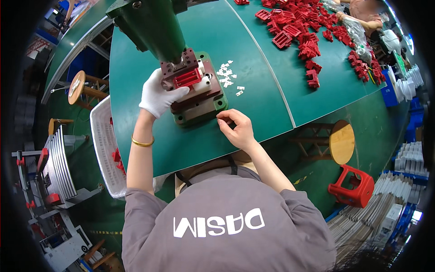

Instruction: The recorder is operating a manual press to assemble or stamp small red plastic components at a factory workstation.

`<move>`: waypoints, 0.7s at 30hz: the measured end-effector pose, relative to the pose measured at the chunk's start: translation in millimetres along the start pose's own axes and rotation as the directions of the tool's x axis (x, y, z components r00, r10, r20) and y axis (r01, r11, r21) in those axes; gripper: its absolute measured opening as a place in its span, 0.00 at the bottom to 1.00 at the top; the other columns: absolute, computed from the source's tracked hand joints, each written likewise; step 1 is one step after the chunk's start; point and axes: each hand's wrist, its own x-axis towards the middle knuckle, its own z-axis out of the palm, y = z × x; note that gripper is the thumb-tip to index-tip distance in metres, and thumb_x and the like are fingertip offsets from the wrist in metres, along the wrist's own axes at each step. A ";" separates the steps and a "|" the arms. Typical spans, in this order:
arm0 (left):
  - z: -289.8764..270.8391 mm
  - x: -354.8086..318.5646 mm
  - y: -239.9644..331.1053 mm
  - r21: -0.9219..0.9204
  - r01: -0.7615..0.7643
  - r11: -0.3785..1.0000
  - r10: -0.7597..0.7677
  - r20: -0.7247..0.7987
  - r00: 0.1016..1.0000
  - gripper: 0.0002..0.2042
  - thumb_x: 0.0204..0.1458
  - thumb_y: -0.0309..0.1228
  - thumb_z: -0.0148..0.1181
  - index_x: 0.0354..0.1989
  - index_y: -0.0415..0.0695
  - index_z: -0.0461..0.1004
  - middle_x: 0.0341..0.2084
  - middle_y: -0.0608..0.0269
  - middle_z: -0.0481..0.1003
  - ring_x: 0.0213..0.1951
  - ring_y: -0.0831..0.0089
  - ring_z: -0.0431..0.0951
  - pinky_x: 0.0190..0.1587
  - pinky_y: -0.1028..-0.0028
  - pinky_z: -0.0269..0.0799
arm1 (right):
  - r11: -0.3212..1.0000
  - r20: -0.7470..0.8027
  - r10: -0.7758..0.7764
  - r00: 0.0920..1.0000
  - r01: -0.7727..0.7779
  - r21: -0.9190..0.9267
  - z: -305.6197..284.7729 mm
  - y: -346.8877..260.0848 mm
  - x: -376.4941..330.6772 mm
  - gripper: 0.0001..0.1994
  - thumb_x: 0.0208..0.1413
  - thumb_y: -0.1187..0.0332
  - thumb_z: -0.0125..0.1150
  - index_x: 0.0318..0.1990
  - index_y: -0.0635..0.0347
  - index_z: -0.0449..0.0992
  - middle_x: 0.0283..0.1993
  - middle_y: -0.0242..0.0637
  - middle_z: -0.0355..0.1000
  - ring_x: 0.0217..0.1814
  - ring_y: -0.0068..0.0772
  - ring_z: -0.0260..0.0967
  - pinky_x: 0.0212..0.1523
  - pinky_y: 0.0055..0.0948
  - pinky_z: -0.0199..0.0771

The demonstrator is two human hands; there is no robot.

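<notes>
Head view: slotted red plastic frame [187, 80]

Now the bench [253, 104] is being looked down on steeply, through a wide fisheye worn on the head; the grey shirt [226, 245] is caught closest, spread across the bottom middle, while the left hand [157, 93] and right hand [237, 129] are framed just above, near the centre; the green press [156, 31] is cropped by the top edge, straight lines are bent toward the rim, and the corners are swallowed in black
</notes>
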 end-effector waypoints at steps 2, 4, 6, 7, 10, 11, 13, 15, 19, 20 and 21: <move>1.8 0.7 0.6 0.143 -0.120 0.982 0.129 -0.053 0.990 0.26 0.40 0.27 0.74 0.50 0.38 0.72 0.41 0.59 0.77 0.40 0.71 0.76 0.47 0.73 0.75 | 0.998 -0.001 -0.036 0.999 0.036 -0.050 0.1 1.2 0.6 0.05 0.51 0.74 0.63 0.36 0.63 0.78 0.31 0.35 0.75 0.29 0.28 0.71 0.32 0.25 0.71; 1.2 4.2 -1.5 0.286 -0.226 0.931 0.260 -0.089 0.961 0.25 0.39 0.28 0.74 0.49 0.39 0.74 0.39 0.58 0.77 0.39 0.69 0.76 0.45 0.73 0.74 | 0.998 0.011 -0.047 0.999 0.047 -0.052 2.0 0.1 1.4 0.05 0.51 0.74 0.63 0.36 0.62 0.78 0.31 0.35 0.75 0.30 0.29 0.71 0.32 0.25 0.72; -0.8 13.9 -8.5 0.082 -0.135 0.987 0.131 0.054 0.990 0.24 0.38 0.29 0.74 0.47 0.39 0.75 0.37 0.55 0.75 0.42 0.64 0.74 0.46 0.71 0.74 | 0.997 0.027 -0.059 0.998 0.061 -0.055 1.0 0.3 1.4 0.05 0.51 0.74 0.63 0.36 0.62 0.78 0.31 0.35 0.75 0.30 0.30 0.71 0.32 0.25 0.72; 0.5 18.5 -7.4 0.029 -0.087 0.996 0.085 0.052 0.995 0.22 0.37 0.29 0.75 0.43 0.37 0.76 0.38 0.53 0.75 0.45 0.65 0.74 0.48 0.69 0.73 | 0.996 0.020 -0.065 0.998 0.066 -0.068 0.2 1.4 2.2 0.05 0.51 0.74 0.63 0.35 0.62 0.78 0.31 0.35 0.75 0.30 0.30 0.71 0.32 0.26 0.72; 1.5 13.2 2.6 -0.095 0.000 0.996 0.017 0.176 0.984 0.27 0.36 0.29 0.76 0.48 0.37 0.73 0.44 0.54 0.73 0.48 0.64 0.72 0.53 0.68 0.72 | 0.996 0.014 -0.063 0.998 0.064 -0.068 2.7 0.6 2.1 0.05 0.51 0.74 0.63 0.35 0.62 0.78 0.31 0.35 0.75 0.30 0.30 0.72 0.32 0.26 0.72; 4.6 8.7 -13.5 -0.030 -0.033 0.999 0.036 0.095 0.995 0.35 0.36 0.30 0.77 0.55 0.38 0.67 0.51 0.53 0.67 0.52 0.63 0.71 0.58 0.68 0.69 | 0.997 0.016 -0.056 0.998 0.056 -0.057 2.0 0.5 2.2 0.05 0.51 0.74 0.63 0.35 0.63 0.78 0.30 0.35 0.75 0.30 0.31 0.72 0.33 0.26 0.72; 6.9 -0.6 -17.6 -0.094 -0.016 0.995 0.026 0.100 0.995 0.38 0.36 0.30 0.77 0.58 0.39 0.64 0.53 0.53 0.65 0.55 0.61 0.69 0.60 0.67 0.66 | 0.996 0.007 -0.061 0.998 0.061 -0.059 1.0 0.8 0.6 0.05 0.51 0.74 0.63 0.35 0.63 0.78 0.30 0.35 0.74 0.31 0.31 0.72 0.33 0.26 0.72; 5.5 -1.7 -32.0 0.021 -0.114 0.993 0.112 0.076 0.991 0.41 0.36 0.31 0.77 0.61 0.40 0.61 0.55 0.52 0.62 0.59 0.59 0.66 0.64 0.65 0.62 | 0.997 -0.004 -0.061 0.998 0.060 -0.056 4.6 0.2 -2.0 0.05 0.51 0.74 0.63 0.35 0.63 0.78 0.30 0.35 0.74 0.31 0.31 0.72 0.33 0.27 0.72; 7.4 -4.5 -25.0 0.008 -0.057 0.998 0.056 0.077 0.995 0.42 0.37 0.32 0.77 0.62 0.41 0.60 0.57 0.52 0.61 0.60 0.59 0.65 0.65 0.64 0.62 | 0.994 0.027 -0.077 0.997 0.079 -0.081 1.2 1.0 1.3 0.05 0.51 0.75 0.63 0.36 0.63 0.78 0.31 0.36 0.75 0.31 0.30 0.72 0.34 0.25 0.72; 8.5 -5.7 -25.7 0.023 -0.081 0.996 0.080 0.064 0.995 0.42 0.37 0.33 0.77 0.62 0.41 0.60 0.58 0.52 0.61 0.60 0.58 0.65 0.65 0.64 0.62 | 0.994 0.048 -0.064 0.997 0.068 -0.090 0.7 0.8 0.7 0.05 0.52 0.75 0.63 0.37 0.63 0.78 0.32 0.35 0.75 0.32 0.29 0.72 0.34 0.24 0.72; 9.8 -6.9 -26.6 0.038 -0.105 0.994 0.103 0.051 0.993 0.42 0.37 0.33 0.77 0.63 0.41 0.59 0.58 0.52 0.61 0.61 0.58 0.64 0.65 0.63 0.61 | 0.994 0.054 -0.064 0.996 0.069 -0.089 -0.5 1.3 0.8 0.05 0.52 0.75 0.63 0.37 0.63 0.78 0.32 0.35 0.75 0.32 0.29 0.72 0.34 0.24 0.72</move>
